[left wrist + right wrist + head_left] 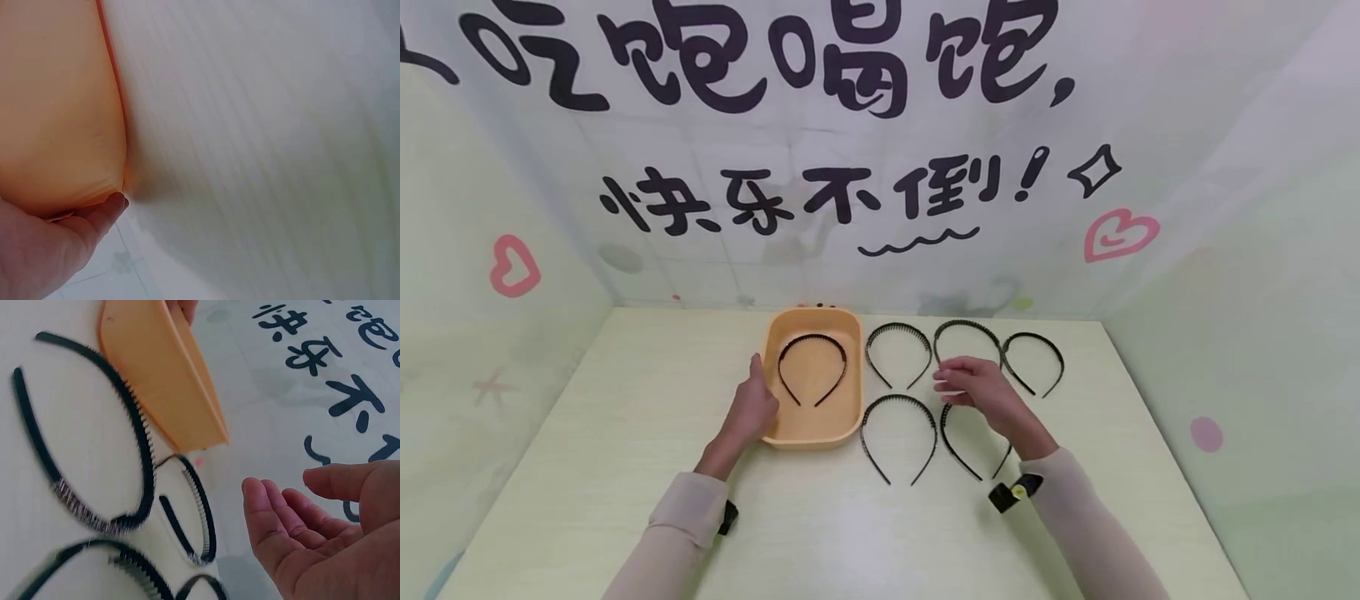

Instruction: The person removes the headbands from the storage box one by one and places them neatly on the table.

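My left hand [752,406] grips the left wall of an orange plastic tray [812,442]; in the left wrist view its fingers [106,215] lie along the tray's outside. One black headband [812,337] lies inside the tray. My right hand [981,387] hovers over the headbands to the right, fingers loosely bent and apart from the thumb, holding nothing. Beneath it are a back-middle headband [966,322] and a front-right headband [958,458], both partly hidden by the hand in the head view. Comb teeth line the near headband [140,419] in the right wrist view.
Beside the tray lie a back-left headband [898,325] and a front-left headband [900,397]. Another headband [1037,336] is at the far right. The pale table [850,533] meets a back wall [820,267] with black lettering and side walls.
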Motion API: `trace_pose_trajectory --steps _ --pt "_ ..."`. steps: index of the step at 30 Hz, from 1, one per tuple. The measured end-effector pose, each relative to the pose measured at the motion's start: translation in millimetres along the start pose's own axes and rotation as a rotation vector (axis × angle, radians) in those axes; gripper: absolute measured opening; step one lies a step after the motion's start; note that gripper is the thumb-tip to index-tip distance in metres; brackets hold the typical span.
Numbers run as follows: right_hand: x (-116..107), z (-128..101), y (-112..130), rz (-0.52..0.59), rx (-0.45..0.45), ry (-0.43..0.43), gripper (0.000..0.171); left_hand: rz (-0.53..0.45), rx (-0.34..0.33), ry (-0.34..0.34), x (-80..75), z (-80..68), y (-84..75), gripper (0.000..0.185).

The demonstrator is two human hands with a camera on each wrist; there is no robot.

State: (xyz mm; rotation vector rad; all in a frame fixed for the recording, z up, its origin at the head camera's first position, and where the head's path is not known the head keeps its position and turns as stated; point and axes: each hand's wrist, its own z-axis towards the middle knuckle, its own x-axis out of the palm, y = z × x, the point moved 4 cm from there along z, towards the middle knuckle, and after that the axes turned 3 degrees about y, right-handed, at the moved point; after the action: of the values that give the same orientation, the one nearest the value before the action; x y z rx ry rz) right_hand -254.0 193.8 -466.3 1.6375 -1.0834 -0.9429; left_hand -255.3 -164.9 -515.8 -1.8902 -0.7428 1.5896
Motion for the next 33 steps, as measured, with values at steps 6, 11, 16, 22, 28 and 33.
trace_pose_trajectory --steps 6,11,16,22,28,33 --pt "50 30 27 0.032 -0.045 0.081 0.039 -0.003 -0.003 0.001 -2.1 1.0 -0.3 0.075" --pt "84 49 36 0.060 -0.054 0.135 0.040 -0.003 -0.015 -0.001 -5.1 1.4 0.2 0.075" --pt "114 61 44 0.170 0.006 0.210 0.051 -0.007 -0.026 -0.004 -5.6 2.6 1.2 0.075" --pt "139 75 42 0.288 0.132 0.175 0.046 0.002 -0.020 -0.001 -2.8 2.8 1.6 0.076" --pt "159 88 36 0.401 0.178 0.181 0.021 0.003 -0.024 0.000 -2.7 4.2 1.9 0.075" --pt "168 95 30 0.472 0.225 0.128 0.062 0.025 -0.013 -0.001 -5.5 5.7 0.5 0.073"
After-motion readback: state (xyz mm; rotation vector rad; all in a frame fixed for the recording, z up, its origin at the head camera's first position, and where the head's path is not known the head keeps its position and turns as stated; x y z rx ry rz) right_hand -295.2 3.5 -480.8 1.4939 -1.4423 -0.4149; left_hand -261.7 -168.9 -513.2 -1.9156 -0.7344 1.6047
